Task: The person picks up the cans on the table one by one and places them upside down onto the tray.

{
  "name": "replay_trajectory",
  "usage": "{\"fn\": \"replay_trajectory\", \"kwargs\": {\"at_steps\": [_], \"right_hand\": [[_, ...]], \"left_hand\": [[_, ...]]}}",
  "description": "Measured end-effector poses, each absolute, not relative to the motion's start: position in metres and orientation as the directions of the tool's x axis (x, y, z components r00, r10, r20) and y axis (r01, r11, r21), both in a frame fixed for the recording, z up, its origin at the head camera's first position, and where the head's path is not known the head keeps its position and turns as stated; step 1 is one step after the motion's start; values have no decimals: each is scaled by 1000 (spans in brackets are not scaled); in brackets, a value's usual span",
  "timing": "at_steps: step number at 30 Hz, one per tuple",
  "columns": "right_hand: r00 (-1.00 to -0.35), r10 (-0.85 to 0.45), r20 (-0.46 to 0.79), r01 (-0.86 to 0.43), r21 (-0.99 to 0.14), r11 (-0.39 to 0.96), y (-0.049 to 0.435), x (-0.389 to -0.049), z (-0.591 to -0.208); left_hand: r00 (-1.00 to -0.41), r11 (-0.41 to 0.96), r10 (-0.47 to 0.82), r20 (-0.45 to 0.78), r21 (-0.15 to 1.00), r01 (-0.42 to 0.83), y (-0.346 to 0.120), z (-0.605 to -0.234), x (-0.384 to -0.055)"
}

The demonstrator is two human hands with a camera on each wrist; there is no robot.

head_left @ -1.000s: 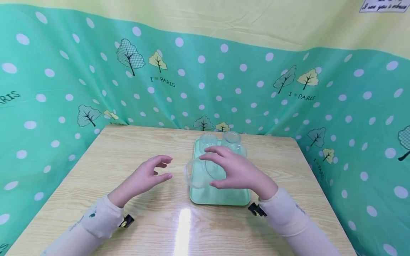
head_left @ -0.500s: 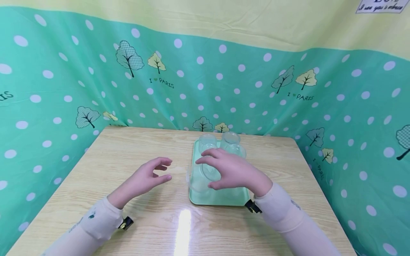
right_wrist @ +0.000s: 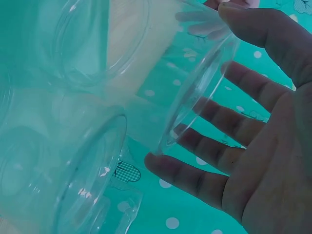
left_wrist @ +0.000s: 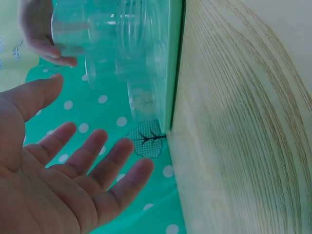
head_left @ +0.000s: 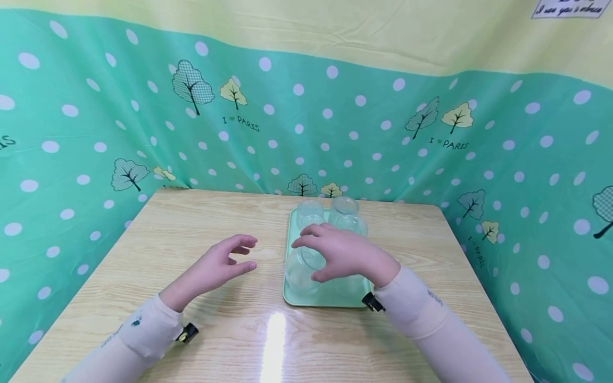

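Note:
My right hand (head_left: 347,254) reaches over the pale green tray (head_left: 330,299) and holds a clear cup (head_left: 298,272) by its rim. In the right wrist view, thumb and fingertips lie spread around the rim of this cup (right_wrist: 146,109); some fingers show through its clear wall. The cup stands over the tray's front left part, partly hidden by the hand in the head view. Left of the tray, my left hand (head_left: 217,265) hovers above the table, fingers loosely bent and parted, holding nothing. The left wrist view shows its open palm (left_wrist: 53,195).
Several other clear cups stand on the tray's far part, among them one at the back right (head_left: 345,205) and one at the back left (head_left: 309,211). The tray rests on a wooden table (head_left: 210,213). A green and yellow patterned curtain (head_left: 306,106) encloses the table.
The right hand has brought the clear cup down and slightly rightward from a tilted position at the tray's left edge to over the tray. The left hand has hardly moved.

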State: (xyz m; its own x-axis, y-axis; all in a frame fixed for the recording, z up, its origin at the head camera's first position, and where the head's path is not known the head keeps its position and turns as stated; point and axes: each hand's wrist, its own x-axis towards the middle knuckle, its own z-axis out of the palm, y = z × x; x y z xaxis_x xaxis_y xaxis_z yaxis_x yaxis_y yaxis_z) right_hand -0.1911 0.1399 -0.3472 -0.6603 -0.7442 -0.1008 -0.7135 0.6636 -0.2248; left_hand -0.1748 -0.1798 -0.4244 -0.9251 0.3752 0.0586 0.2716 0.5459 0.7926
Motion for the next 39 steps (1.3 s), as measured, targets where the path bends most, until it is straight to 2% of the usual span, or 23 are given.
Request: {"fn": "replay_trajectory", "kwargs": {"at_steps": [8, 21, 39], "right_hand": [[-656, -741, -142, -709, -222, 670, 137, -195, -348], [-644, -741, -190, -725, -157, 671, 132, -194, -351], [-636, -733, -239, -717, -166, 677, 128, -194, -354]], "left_hand": [[-925, 555, 376, 53, 787, 270, -180, -425, -174], [-920, 554, 390, 51, 785, 278, -178, -423, -172], [-922, 564, 379, 73, 772, 293, -181, -423, -171]]}}
